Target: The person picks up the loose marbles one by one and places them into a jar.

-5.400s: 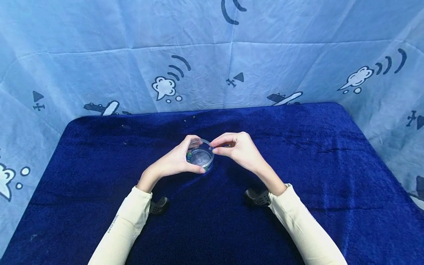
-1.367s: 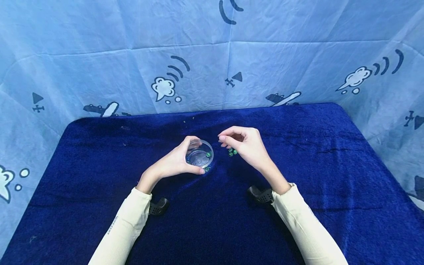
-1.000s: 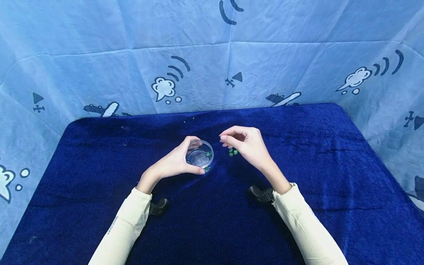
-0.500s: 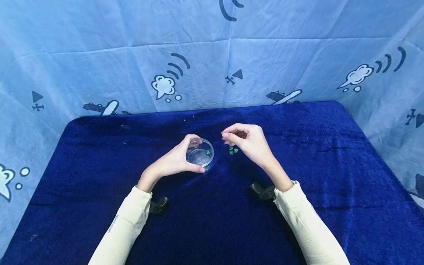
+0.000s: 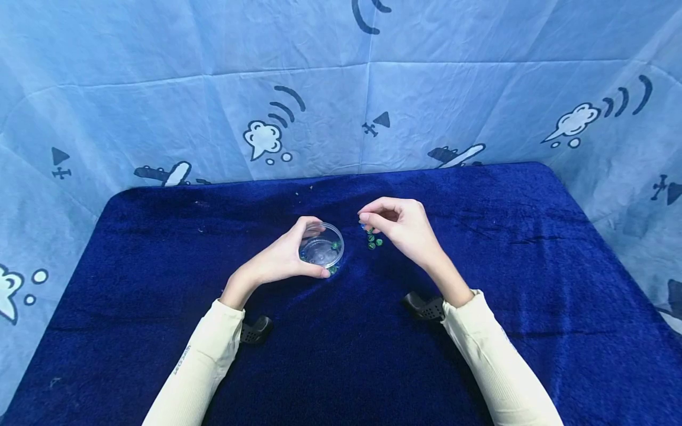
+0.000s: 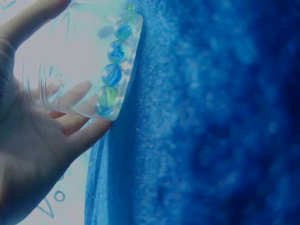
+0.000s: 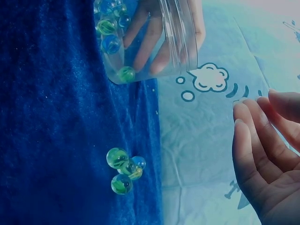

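Observation:
My left hand point(image 5: 282, 254) grips a clear round plastic jar point(image 5: 322, 253) from its left side, thumb in front and fingers behind. Its open mouth faces up, tilted a little. Inside, along the bottom, lie several glass marbles point(image 6: 112, 75) with blue and green swirls. To the right of the jar my right hand point(image 5: 402, 228) hovers with fingers loosely bent and thumb near the index fingertip. No marble shows between those fingertips. Below it, a small cluster of loose marbles point(image 7: 122, 184), green and blue, rests on the cloth, partly covered by the fingers in the head view.
A dark blue plush cloth point(image 5: 341, 367) covers the table. Behind it hangs a light blue printed curtain point(image 5: 330, 130). Tiny pale specks point(image 5: 304, 190) lie toward the back edge. Black wrist devices point(image 5: 423, 307) sit under both cream sleeves point(image 5: 495, 361).
My right hand was at the jar's rim; it has since drawn back to the right, drifting slightly farther in the last second and uncovering more loose marbles. The left hand stays put with the jar.

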The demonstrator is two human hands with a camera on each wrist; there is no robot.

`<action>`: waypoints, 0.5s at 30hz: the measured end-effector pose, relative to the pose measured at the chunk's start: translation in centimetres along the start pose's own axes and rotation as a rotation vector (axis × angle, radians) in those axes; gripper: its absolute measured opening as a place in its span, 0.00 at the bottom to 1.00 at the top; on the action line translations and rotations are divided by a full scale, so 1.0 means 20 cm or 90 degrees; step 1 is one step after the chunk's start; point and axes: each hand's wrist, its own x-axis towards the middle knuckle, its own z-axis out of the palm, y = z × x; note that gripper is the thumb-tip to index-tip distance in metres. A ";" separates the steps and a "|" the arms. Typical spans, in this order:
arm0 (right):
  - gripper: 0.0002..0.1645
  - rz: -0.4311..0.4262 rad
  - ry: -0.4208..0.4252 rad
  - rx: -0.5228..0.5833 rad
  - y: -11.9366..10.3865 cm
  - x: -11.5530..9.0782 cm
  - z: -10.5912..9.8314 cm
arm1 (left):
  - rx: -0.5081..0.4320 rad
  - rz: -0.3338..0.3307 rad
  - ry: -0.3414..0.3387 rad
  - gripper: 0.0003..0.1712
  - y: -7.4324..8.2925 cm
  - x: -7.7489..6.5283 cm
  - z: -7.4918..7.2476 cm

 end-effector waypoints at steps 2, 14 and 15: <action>0.08 -0.003 0.002 -0.004 0.00 0.00 0.00 | 0.001 0.001 0.000 0.54 0.00 0.00 0.00; 0.08 -0.001 0.012 -0.020 -0.01 0.00 -0.03 | 0.004 0.005 0.003 0.54 0.00 0.00 0.00; 0.08 -0.001 0.014 -0.022 -0.01 0.00 -0.03 | 0.006 0.005 0.003 0.54 0.00 0.00 0.00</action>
